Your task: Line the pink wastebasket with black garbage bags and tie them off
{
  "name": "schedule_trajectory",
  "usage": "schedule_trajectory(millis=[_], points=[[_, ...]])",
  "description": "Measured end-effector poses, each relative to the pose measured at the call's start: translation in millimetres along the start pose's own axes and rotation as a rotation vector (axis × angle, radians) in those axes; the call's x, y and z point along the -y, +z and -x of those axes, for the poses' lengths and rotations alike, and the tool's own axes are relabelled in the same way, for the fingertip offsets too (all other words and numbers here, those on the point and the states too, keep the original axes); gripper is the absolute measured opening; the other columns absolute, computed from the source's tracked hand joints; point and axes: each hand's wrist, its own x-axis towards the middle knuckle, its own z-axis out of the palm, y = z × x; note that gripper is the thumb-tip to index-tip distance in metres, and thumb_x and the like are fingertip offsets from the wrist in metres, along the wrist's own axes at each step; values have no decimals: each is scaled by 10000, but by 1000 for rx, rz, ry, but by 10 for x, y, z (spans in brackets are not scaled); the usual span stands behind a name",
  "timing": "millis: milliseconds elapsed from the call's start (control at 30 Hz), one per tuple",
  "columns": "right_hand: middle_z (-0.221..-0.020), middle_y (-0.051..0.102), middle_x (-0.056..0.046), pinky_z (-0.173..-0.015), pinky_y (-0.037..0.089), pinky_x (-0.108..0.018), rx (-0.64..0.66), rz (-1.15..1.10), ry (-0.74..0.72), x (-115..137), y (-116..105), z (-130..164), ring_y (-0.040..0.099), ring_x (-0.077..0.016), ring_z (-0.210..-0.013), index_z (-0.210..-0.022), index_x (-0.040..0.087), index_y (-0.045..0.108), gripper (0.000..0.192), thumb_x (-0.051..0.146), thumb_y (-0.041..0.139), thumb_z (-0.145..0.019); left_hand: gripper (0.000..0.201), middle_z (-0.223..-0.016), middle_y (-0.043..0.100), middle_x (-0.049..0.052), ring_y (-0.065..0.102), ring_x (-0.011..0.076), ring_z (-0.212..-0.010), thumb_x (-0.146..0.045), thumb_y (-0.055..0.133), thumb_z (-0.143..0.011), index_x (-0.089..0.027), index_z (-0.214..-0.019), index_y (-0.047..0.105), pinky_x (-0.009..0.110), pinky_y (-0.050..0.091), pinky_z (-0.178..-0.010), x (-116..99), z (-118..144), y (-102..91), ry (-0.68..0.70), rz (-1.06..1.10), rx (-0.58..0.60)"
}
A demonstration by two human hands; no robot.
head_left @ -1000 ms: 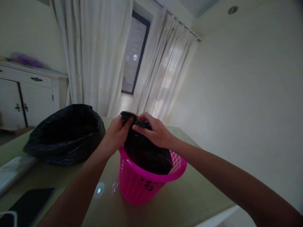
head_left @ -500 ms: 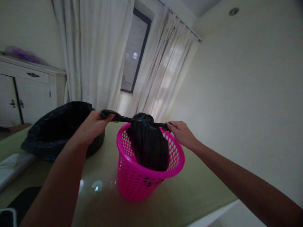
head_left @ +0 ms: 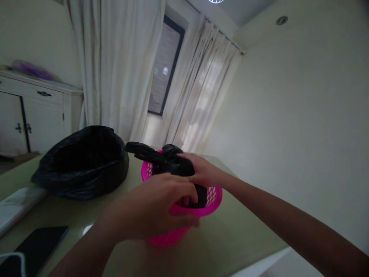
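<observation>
A tied black garbage bag [head_left: 173, 165] sits in the mouth of a pink perforated plastic basket [head_left: 211, 209], with a twisted end sticking out to the left. My right hand [head_left: 203, 169] is closed around the gathered top of this bag from the right side. In front of the basket is my left hand [head_left: 155, 204], slightly blurred. Its thumb is apart from its bent fingers and no object shows in it. It hides much of the basket's front and part of the bag.
To the left, a second black garbage bag [head_left: 86, 184] stands with its mouth wide on the table [head_left: 225, 246]. A dark phone-like slab [head_left: 37, 246] with a white cable and a white flat object [head_left: 17, 206] lie near the left edge. A white cabinet [head_left: 43, 119] and curtains are behind.
My left hand has let go of the bag's twisted end and moved down and right, before the basket. My right hand has shifted left from the other end onto the bag's gathered top.
</observation>
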Motion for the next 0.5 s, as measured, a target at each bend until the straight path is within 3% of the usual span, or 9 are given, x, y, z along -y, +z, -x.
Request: schedule_trajectory(millis=[67,133,267,400,500], points=[[-1202,769,-103,-1049,518,-444,-14,130,-31,43,-3,-51,695,-280,-1142,-1193,183,749,385,239,793,-815,87,-1080,818,-25,756,198,-933,-312,813,-982,-285,-1044,757,319,476,-749,-97,3,103,-3,-25,144],[-1019,757,-48,-923,508,-369,-69,128,-42,77,-70,-80,685,-221,-976,-1057,186,738,253,163,718,-805,52,-1033,809,-13,740,188,-866,-311,731,-1051,-269,-1022,742,327,430,-696,-108,11,157,-12,-67,160],[-868,678,14,-791,458,-326,-314,3,17,93,-287,-82,608,-186,-837,-997,192,673,301,230,755,-709,119,-945,776,-3,722,194,-842,-288,679,-1076,-260,-978,739,330,399,-686,-51,16,137,1,-92,153],[-813,618,29,-743,465,-321,-694,-172,93,-6,-519,-88,568,-176,-794,-963,202,629,366,351,815,-685,120,-928,765,20,719,213,-839,-274,677,-1069,-249,-973,746,340,391,-686,-3,4,93,4,-142,130],[-881,654,8,-778,526,-330,-988,-319,158,-185,-770,-92,605,-180,-834,-981,202,608,453,368,853,-639,79,-979,787,35,736,235,-895,-268,709,-1050,-251,-1008,773,344,408,-717,36,17,102,-23,-166,113]])
